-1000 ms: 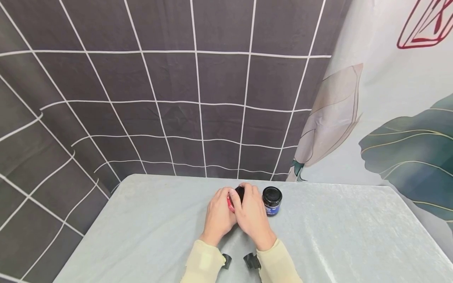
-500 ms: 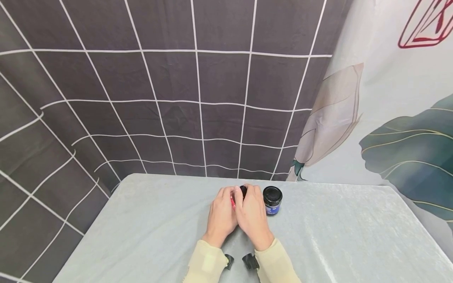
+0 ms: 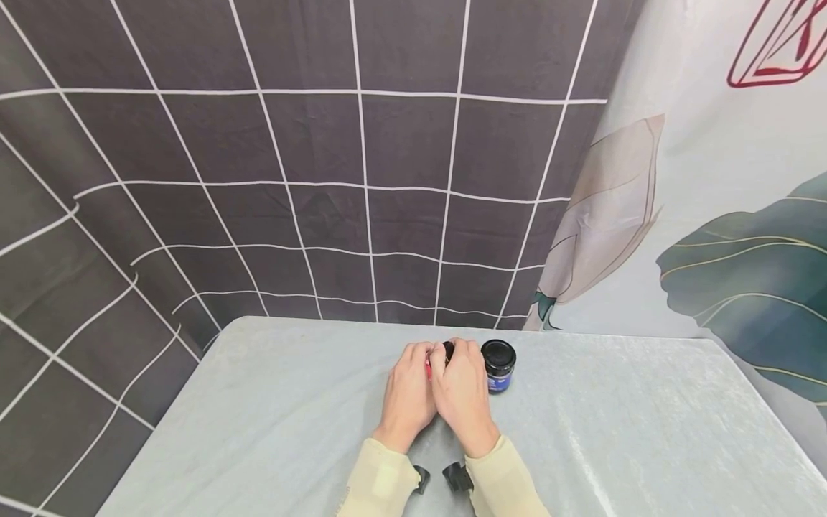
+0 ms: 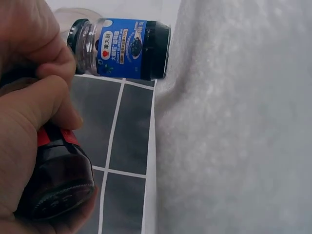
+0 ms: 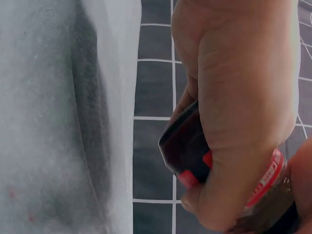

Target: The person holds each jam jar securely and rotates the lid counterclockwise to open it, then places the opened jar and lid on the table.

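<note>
My left hand [image 3: 405, 398] grips a dark glass jar [image 4: 63, 168] with a red label, its fingers wrapped round the body. The jar is tilted, its base showing at the lower left of the left wrist view. My right hand [image 3: 464, 402] curls over the black lid [image 3: 449, 350] end, its fingers covering much of it. In the right wrist view, the red label [image 5: 268, 178] shows between the two hands. Close to the right of my right hand stands a second jar [image 3: 498, 366] with a black lid and a blue label.
A table [image 3: 291, 402] covered in pale grey cloth lies under the hands. Behind it hangs a dark curtain [image 3: 310, 151] with a white grid. A pale curtain with leaf prints [image 3: 749, 266] hangs on the right. Black straps [image 3: 459, 477] sit by the sleeves.
Both hands have shifted slightly right with the held jar and drawn closer together. Less of its lid and red label shows in the head view. The blue-labelled jar stays put.
</note>
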Available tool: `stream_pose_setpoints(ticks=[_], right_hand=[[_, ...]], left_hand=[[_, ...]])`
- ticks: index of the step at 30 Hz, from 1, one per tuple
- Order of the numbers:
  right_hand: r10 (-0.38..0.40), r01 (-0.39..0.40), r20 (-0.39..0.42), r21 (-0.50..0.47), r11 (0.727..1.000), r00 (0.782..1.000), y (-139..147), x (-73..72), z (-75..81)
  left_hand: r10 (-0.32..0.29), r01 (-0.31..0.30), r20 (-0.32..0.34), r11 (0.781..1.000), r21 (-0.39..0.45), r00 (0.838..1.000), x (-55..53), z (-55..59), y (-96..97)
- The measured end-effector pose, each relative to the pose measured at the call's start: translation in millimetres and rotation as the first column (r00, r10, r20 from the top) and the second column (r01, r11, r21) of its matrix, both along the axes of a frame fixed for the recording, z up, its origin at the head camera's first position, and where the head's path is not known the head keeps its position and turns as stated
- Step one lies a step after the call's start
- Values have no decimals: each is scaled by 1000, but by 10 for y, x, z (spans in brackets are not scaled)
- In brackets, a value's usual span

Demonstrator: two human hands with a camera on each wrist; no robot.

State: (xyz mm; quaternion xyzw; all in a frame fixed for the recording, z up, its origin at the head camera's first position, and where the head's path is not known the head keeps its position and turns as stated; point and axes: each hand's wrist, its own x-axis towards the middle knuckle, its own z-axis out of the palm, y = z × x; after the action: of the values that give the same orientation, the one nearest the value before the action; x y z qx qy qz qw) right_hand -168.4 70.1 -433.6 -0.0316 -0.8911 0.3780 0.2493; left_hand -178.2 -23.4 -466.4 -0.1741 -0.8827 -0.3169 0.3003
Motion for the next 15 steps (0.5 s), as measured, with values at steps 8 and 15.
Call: stream_pose_setpoints(ticks=[8, 15], right_hand=[[15, -15, -33, -1, 1000, 999, -4, -2, 0], [31, -33, -60, -29, 999, 998, -32, 9, 6]], left_hand=[[2, -2, -7, 1000, -11, 1000, -3, 18, 0], [-3, 3, 3, 1000, -10, 1000, 13, 49, -16]])
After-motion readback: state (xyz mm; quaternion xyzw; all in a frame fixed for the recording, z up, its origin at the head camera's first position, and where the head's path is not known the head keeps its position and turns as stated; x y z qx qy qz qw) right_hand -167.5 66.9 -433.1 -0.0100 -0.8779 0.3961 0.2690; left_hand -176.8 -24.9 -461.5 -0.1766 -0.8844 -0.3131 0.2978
